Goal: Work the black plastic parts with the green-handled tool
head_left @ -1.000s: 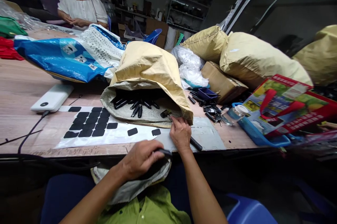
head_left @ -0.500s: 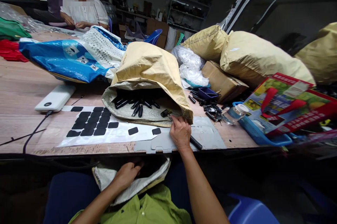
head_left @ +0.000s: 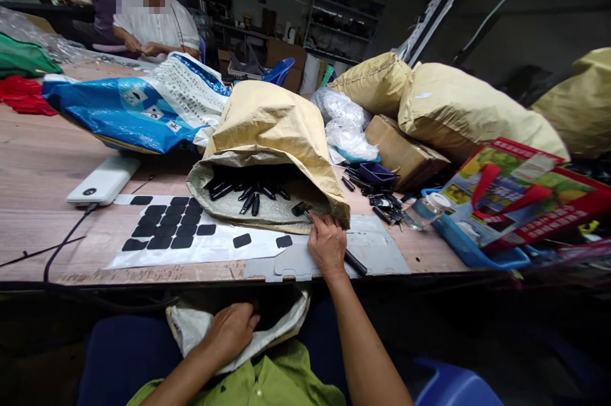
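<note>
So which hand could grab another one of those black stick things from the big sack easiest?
Probably the right hand. It rests on the table at the mouth of the tan sack, close to the black pieces. The left hand is down in the grey bag on the lap.

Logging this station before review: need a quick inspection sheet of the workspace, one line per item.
Surface: wooden table, worn front edge, grey sheet under the right hand.
Job's things: black stick parts spilling from open tan sack; white woven bag on the lap.
Clutter: sheet of black pads, blue bag, cardboard box, blue tray.
Hands: left hand at the lap bag's mouth; right hand grips one black part at the sack's edge.
Cables: black cable into white power bank.
Surroundings: full sacks, shelving, two people seated far left.
</note>
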`<state>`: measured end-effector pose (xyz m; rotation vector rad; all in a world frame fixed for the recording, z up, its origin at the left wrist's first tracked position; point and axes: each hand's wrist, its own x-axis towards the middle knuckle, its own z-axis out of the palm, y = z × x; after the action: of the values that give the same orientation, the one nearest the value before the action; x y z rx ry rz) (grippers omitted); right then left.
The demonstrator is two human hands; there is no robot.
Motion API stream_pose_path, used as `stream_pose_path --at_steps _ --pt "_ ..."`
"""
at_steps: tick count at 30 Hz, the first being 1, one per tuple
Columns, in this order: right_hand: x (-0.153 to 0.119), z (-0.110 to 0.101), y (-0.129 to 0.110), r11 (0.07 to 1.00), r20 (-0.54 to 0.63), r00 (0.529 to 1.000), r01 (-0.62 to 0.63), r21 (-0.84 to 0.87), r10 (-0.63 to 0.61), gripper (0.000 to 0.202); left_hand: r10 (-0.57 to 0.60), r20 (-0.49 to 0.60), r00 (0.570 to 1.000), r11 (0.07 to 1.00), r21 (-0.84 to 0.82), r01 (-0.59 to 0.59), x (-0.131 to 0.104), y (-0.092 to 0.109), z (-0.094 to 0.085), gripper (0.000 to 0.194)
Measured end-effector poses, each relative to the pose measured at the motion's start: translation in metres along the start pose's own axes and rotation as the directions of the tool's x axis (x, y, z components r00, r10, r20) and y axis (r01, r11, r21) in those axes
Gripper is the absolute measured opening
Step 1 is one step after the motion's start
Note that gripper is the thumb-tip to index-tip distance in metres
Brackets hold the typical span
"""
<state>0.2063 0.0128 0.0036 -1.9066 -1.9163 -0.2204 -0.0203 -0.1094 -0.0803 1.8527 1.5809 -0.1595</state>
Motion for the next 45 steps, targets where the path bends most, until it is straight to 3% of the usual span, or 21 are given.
stream_pose_path --at_steps 4,7,9,11,13,14,16,18,21,23,25,27,29,33,38,42,45 --pt "0.001 0.0 0.0 1.0 0.011 1.0 0.002 -0.015 -0.001 0.04 0.185 -0.079 0.98 0.978 -0.087 -0.191 -0.022 0.03 -0.05 0.027" --pt "0.0 0.0 0.0 1.0 0.008 1.0 0.001 -0.021 0.0 0.039 0.233 -0.202 0.951 0.953 -0.147 -0.265 -0.019 0.053 -0.099 0.033" --pt "0.0 -0.001 0.0 1.0 0.004 1.0 0.004 -0.018 -0.004 0.039 0.133 -0.39 0.911 0.975 -0.111 -0.19 -0.003 0.061 -0.128 0.036" --pt "0.0 -0.001 0.0 1.0 0.002 1.0 0.007 -0.008 -0.007 0.039 0.008 -0.617 0.787 0.997 -0.057 -0.055 0.021 0.062 -0.151 0.036" --pt "-0.001 -0.002 0.0 1.0 0.001 1.0 0.005 0.003 -0.005 0.039 -0.087 -0.736 0.671 0.996 -0.041 0.084 0.046 0.06 -0.167 0.037" --pt "0.0 -0.003 0.0 1.0 0.001 1.0 0.006 0.007 -0.006 0.039 -0.127 -0.745 0.655 0.989 -0.044 0.142 0.057 0.058 -0.172 0.039" --pt "0.0 -0.003 0.0 1.0 0.002 1.0 0.007 0.014 -0.007 0.039 -0.198 -0.7 0.686 0.972 -0.051 0.229 0.074 0.054 -0.179 0.042" --pt "0.0 -0.004 0.0 1.0 0.004 1.0 0.008 0.017 -0.008 0.039 -0.236 -0.649 0.723 0.96 -0.042 0.276 0.083 0.052 -0.182 0.042" --pt "-0.001 -0.004 0.0 1.0 0.0 1.0 -0.001 0.015 0.001 0.039 -0.185 -0.681 0.709 0.973 -0.026 0.23 0.081 0.048 -0.179 0.035" --pt "-0.001 -0.004 -0.001 1.0 0.0 1.0 -0.008 0.017 0.008 0.039 -0.067 -0.738 0.671 0.996 -0.01 0.089 0.074 0.047 -0.172 0.031" --pt "-0.001 -0.004 -0.001 1.0 0.0 1.0 -0.014 0.024 0.014 0.039 0.101 -0.751 0.652 0.991 0.021 -0.129 0.065 0.046 -0.162 0.027" --pt "0.0 -0.003 -0.001 0.999 -0.003 1.0 -0.021 0.03 0.021 0.038 0.274 -0.689 0.671 0.941 0.047 -0.336 0.057 0.047 -0.149 0.023" --pt "0.0 -0.002 0.0 0.999 -0.009 1.0 -0.03 0.036 0.03 0.036 0.375 -0.616 0.693 0.897 0.052 -0.44 0.054 0.048 -0.136 0.02" --pt "0.0 0.002 0.002 0.999 0.001 1.0 -0.031 0.032 0.031 0.034 0.364 -0.593 0.718 0.898 0.019 -0.44 0.056 0.049 -0.121 0.019" --pt "0.0 0.003 0.004 0.999 -0.045 0.999 -0.026 0.04 0.028 0.034 0.352 -0.579 0.736 0.886 -0.048 -0.461 0.06 0.046 -0.123 0.019" --pt "-0.006 -0.012 0.002 0.993 -0.155 0.988 0.023 0.12 -0.004 0.035 0.302 -0.61 0.732 0.89 -0.095 -0.446 0.062 0.046 -0.122 0.017" --pt "-0.015 -0.03 -0.002 0.95 -0.194 0.981 0.08 0.302 -0.02 0.037 0.279 -0.63 0.724 0.891 -0.111 -0.44 0.063 0.047 -0.12 0.015"
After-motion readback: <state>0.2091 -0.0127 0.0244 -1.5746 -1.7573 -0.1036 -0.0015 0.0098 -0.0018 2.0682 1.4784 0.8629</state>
